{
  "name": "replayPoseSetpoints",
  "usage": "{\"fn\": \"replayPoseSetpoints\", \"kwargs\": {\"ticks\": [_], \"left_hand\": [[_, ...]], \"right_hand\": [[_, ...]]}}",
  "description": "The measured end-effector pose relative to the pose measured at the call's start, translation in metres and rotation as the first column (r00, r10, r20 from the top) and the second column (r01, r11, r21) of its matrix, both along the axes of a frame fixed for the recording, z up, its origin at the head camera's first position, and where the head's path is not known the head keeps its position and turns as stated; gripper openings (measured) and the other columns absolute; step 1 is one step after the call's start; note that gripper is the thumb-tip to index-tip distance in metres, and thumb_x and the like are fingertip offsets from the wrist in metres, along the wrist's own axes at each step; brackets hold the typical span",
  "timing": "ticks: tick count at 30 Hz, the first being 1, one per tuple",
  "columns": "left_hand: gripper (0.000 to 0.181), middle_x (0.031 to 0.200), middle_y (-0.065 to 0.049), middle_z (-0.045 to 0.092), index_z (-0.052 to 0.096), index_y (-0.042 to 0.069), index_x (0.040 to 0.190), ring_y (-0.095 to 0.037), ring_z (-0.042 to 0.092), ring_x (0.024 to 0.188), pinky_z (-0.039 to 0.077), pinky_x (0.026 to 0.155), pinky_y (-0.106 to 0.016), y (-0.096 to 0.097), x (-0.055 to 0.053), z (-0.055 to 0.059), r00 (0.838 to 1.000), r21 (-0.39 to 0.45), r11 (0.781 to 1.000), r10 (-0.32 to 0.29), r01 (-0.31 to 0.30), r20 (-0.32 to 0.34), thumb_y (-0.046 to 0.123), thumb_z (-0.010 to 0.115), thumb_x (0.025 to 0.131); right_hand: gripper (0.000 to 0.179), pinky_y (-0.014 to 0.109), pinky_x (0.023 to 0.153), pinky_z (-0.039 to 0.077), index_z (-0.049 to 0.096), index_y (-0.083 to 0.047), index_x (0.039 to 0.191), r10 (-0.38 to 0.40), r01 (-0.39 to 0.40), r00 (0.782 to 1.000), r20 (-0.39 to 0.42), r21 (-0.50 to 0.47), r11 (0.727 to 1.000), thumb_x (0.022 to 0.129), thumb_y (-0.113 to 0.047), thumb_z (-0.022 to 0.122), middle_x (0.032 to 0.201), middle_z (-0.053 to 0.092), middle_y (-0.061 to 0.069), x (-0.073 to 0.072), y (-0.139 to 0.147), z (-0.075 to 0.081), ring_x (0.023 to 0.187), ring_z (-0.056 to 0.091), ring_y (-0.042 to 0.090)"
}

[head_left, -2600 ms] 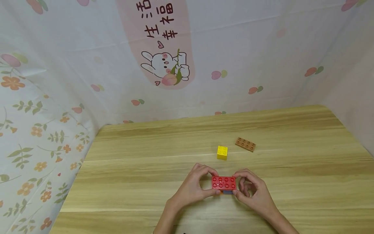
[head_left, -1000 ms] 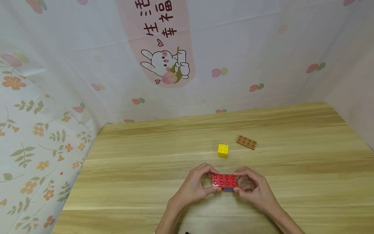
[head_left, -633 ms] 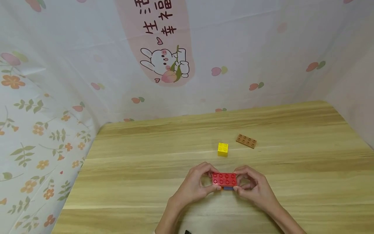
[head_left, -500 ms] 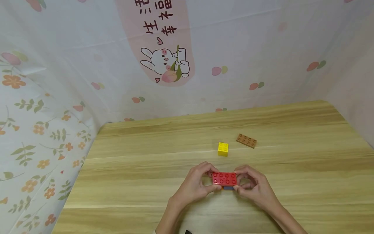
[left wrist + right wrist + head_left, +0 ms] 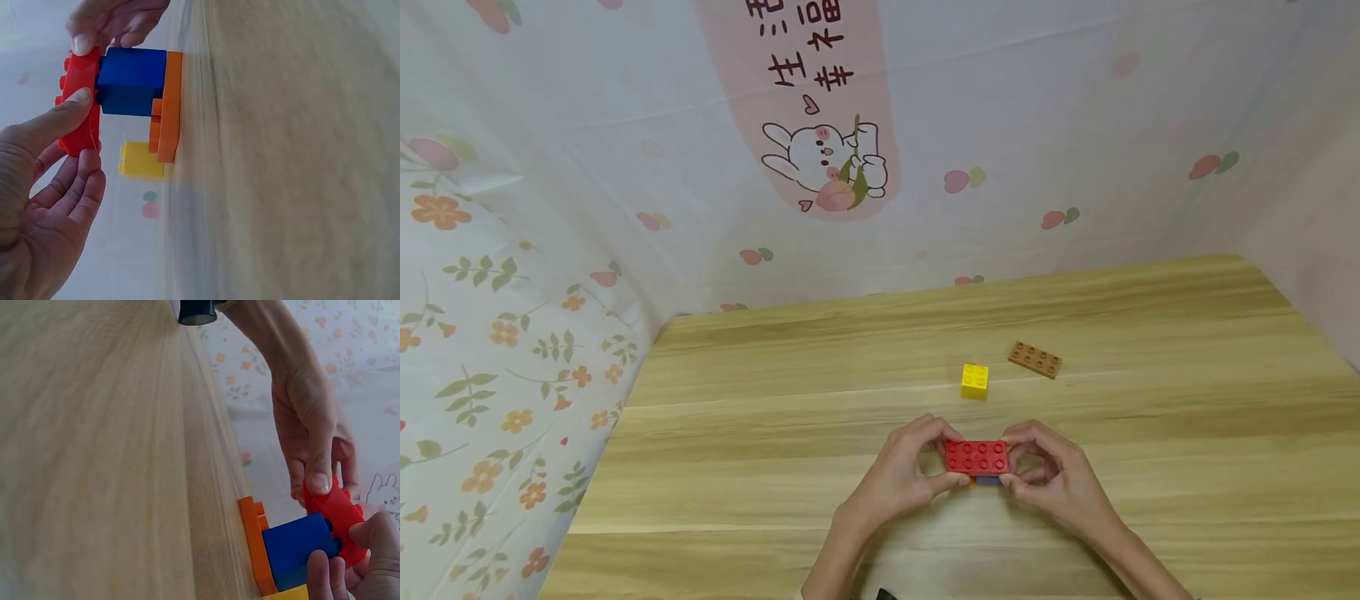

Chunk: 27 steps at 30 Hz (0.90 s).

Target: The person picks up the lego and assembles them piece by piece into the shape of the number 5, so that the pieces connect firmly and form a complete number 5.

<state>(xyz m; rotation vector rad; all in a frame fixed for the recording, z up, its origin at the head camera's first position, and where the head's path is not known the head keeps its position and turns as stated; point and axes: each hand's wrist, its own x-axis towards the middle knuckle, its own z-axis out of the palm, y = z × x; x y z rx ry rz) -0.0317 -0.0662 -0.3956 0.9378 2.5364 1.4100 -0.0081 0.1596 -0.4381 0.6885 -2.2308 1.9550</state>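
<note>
Both hands hold one red eight-stud building brick (image 5: 977, 457) by its two ends. My left hand (image 5: 898, 475) pinches the left end between thumb and fingers; my right hand (image 5: 1052, 475) pinches the right end the same way. Below the red brick is a blue brick (image 5: 131, 81), and that stands on an orange plate (image 5: 169, 128) on the table. In the left wrist view the blue brick's studs show in a narrow gap under the red brick, which sits slightly tilted. The orange plate reaches out past the blue brick on the left-hand side, its studs bare there.
A small yellow brick (image 5: 974, 382) stands just beyond the hands. Farther back and to the right lies a flat brown plate (image 5: 1034, 359). The wooden table (image 5: 760, 417) ends at a printed cloth backdrop (image 5: 1037, 100). A black object (image 5: 885, 594) peeks in at the bottom edge.
The head view has tipped slightly, so the table shows a little higher. My right hand's fingers have drawn in closer to the brick. Both hands keep hold of the red brick in nearly the same place.
</note>
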Motion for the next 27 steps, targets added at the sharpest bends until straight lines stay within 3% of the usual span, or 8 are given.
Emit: {"fn": "replayPoseSetpoints", "kwargs": {"ticks": [12, 27], "left_hand": [[0.032, 0.09, 0.008, 0.057, 0.06, 0.012, 0.098, 0.0, 0.053, 0.081, 0.048, 0.074, -0.02, -0.0004, 0.0007, 0.0018, 0.999, -0.044, 0.999, -0.027, 0.025, -0.037, 0.01, 0.08, 0.073], [0.033, 0.089, 0.009, 0.056, 0.06, 0.013, 0.096, -0.001, 0.052, 0.08, 0.048, 0.072, -0.02, 0.0001, -0.0001, -0.0002, 1.0, -0.028, 0.999, -0.017, 0.016, -0.02, 0.011, 0.081, 0.071]], "right_hand": [[0.046, 0.029, 0.052, 0.053, 0.059, -0.006, 0.104, -0.009, 0.01, 1.0, -0.029, 0.031, 0.999, 0.066, 0.018, 0.071, 0.1, 0.059, 0.003, 0.0007, -0.0004, -0.001, 0.074, 0.06, 0.01], [0.046, 0.029, 0.053, 0.054, 0.058, -0.003, 0.106, 0.013, -0.012, 0.999, -0.041, 0.002, 1.0, 0.067, 0.018, 0.071, 0.1, 0.058, 0.005, 0.0002, -0.0001, -0.0016, 0.075, 0.059, 0.009]]}}
